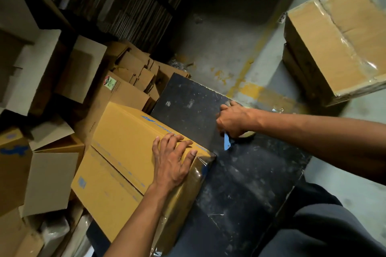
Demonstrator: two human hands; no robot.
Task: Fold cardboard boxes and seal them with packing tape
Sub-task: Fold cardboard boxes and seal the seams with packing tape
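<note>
A yellow-brown cardboard box with blue print lies at the left edge of a black worktable. Clear tape covers its near right edge. My left hand presses flat on that taped corner, fingers spread. My right hand is farther right over the table, curled round a roll of packing tape resting on the surface. A small blue cutter blade sticks out below that hand.
Two taped boxes are stacked on the floor at the right. Open and flattened cartons crowd the left side, with stacks of flat cardboard behind. Grey floor with a yellow line lies beyond the table.
</note>
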